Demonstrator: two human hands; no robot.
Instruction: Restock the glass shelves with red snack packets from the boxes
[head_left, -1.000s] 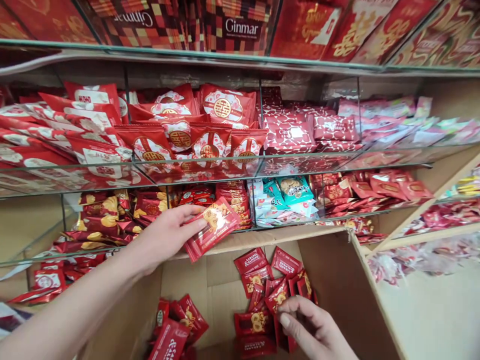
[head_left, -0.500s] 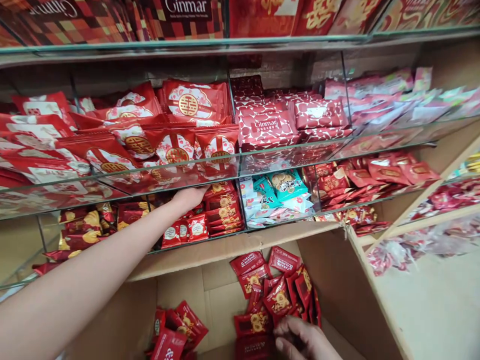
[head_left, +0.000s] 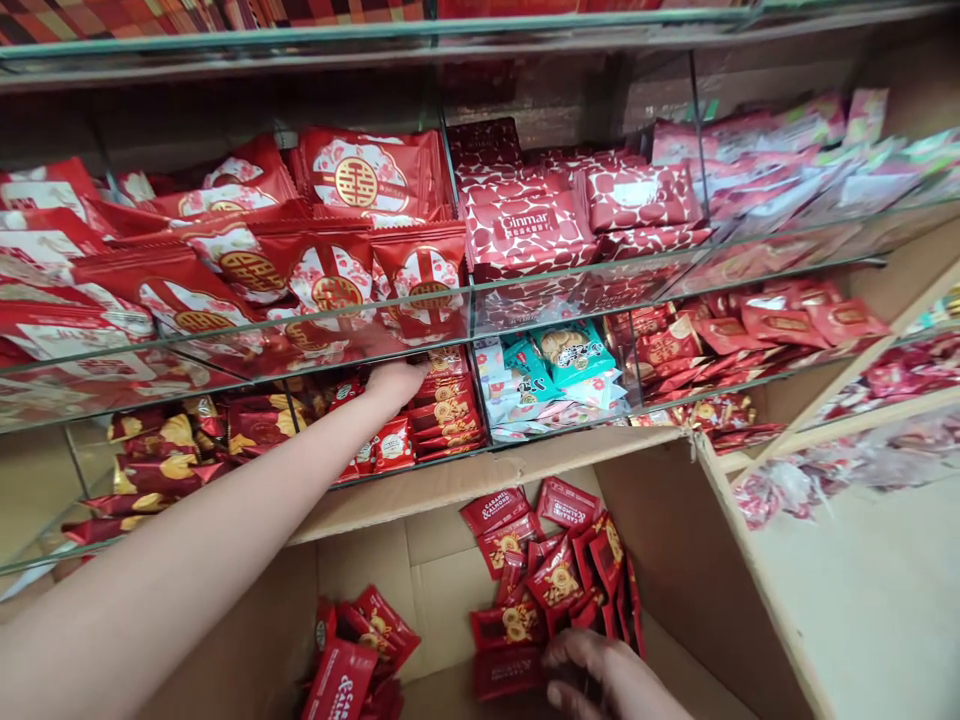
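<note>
My left hand (head_left: 397,385) reaches into the lower shelf compartment beside a stack of red packets (head_left: 450,415); its fingers are hidden behind the glass edge and packets. Low in the cardboard box (head_left: 427,590), my right hand (head_left: 600,680) is bent with fingers curled at the red caramel-and-almond packets (head_left: 555,580). Whether it grips one cannot be made out. A second, smaller pile of red packets (head_left: 367,640) lies at the left inside the box.
Glass-fronted shelves hold large red packets (head_left: 330,280), Ginmar packets (head_left: 525,225) and teal packets (head_left: 574,355). A glass shelf edge (head_left: 337,312) runs above my left hand. Pale floor (head_left: 885,590) shows at the right.
The view has shifted, so the upper shelves sit higher in the picture. My left hand remains in the same compartment, slightly nearer the stacked packets. My right hand stays by the packets in the box.
</note>
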